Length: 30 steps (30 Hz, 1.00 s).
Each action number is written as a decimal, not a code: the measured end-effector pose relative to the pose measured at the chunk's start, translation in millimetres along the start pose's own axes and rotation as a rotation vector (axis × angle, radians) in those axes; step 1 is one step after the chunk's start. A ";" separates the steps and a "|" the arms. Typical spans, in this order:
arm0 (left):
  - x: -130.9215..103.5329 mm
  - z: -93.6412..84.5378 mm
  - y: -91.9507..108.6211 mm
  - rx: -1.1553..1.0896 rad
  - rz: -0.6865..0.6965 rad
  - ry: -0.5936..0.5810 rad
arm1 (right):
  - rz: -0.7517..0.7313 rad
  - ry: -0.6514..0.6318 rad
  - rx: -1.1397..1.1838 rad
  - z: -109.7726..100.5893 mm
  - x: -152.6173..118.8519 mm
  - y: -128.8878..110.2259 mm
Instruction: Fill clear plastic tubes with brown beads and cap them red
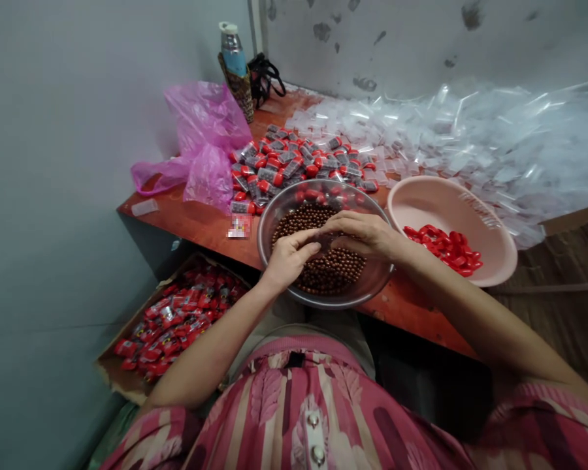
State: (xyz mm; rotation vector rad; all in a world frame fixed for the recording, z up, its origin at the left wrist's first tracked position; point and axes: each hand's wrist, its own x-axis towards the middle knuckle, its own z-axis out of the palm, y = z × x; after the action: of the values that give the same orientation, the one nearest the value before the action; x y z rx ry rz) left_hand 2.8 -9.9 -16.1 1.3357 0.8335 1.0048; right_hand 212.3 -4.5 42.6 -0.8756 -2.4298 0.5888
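Observation:
Both hands meet over a clear round bowl (263, 251) of shiny brown beads (330, 277). My left hand (289, 256) is closed, its thumb and fingers pinched together near the middle of the bowl. My right hand (370, 236) curls in from the right, fingers bent and closed, its tips meeting the left fingertips. Something small and dark seems to lie between the fingers, but they hide it. Behind the bowl lies a heap of small clear containers with red caps (294, 163), filled with dark contents. A pink basin (490, 241) holding loose red caps (445, 249) stands right of the bowl.
A large pile of clear plastic pieces (451, 137) covers the back right of the red table (426, 313). At left are a pink plastic bag (210, 130) and a bottle (234, 55) in a woven holder. Below, a cardboard box (112, 375) holds red packets (176, 320).

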 end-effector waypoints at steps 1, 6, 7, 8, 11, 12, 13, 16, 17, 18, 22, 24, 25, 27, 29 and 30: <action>-0.7 -0.9 2.1 0.059 0.008 -0.009 | -0.017 -0.029 -0.035 -1.2 -1.6 -0.8; -3.6 -4.8 7.2 0.339 -0.007 -0.122 | 0.062 -0.209 -0.105 2.3 -12.2 -8.3; -3.4 -5.5 6.3 0.371 -0.009 -0.131 | 0.093 -0.216 -0.103 3.9 -14.9 -8.8; -2.8 -6.0 5.0 0.395 -0.012 -0.135 | 0.123 -0.210 -0.101 5.6 -17.7 -8.7; -0.9 -6.1 1.0 0.435 -0.023 -0.144 | 0.179 -0.174 -0.095 10.9 -27.0 -6.6; -0.7 -5.7 0.3 0.446 -0.024 -0.149 | 0.186 -0.170 -0.107 13.0 -30.0 -6.4; -0.8 -5.1 0.0 0.458 -0.024 -0.155 | 0.188 -0.172 -0.131 15.2 -32.6 -6.8; -2.7 -3.3 1.1 0.499 -0.021 -0.178 | 0.185 -0.202 -0.239 21.0 -38.3 -12.2; -3.5 -2.9 1.7 0.511 -0.020 -0.185 | 0.184 -0.215 -0.254 21.5 -39.8 -14.7; -4.2 -2.8 2.3 0.519 -0.023 -0.187 | 0.190 -0.220 -0.248 20.5 -41.6 -16.7; -3.7 -3.5 3.7 0.429 -0.107 -0.128 | 0.326 -0.081 -0.133 -6.0 -59.0 -6.9; -2.3 -3.3 4.8 0.294 -0.179 -0.082 | 0.507 0.122 -0.190 -31.2 -77.7 14.9; -1.6 -2.8 5.7 0.211 -0.214 -0.060 | 0.630 0.236 -0.264 -44.5 -89.5 29.6; -0.8 -1.1 8.1 0.047 -0.274 -0.019 | 0.855 0.362 -0.403 -67.7 -115.9 63.2; -0.7 0.8 10.5 -0.074 -0.311 0.004 | 0.992 0.348 -0.411 -81.5 -140.9 95.5; -0.8 1.7 11.5 -0.112 -0.322 0.011 | 1.041 0.332 -0.396 -84.3 -151.1 109.2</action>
State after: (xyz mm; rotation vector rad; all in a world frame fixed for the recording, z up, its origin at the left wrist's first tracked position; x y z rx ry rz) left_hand 2.9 -11.7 -4.6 1.0606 0.9517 0.7929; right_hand 413.4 -10.9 5.4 -2.2203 -1.6648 0.2363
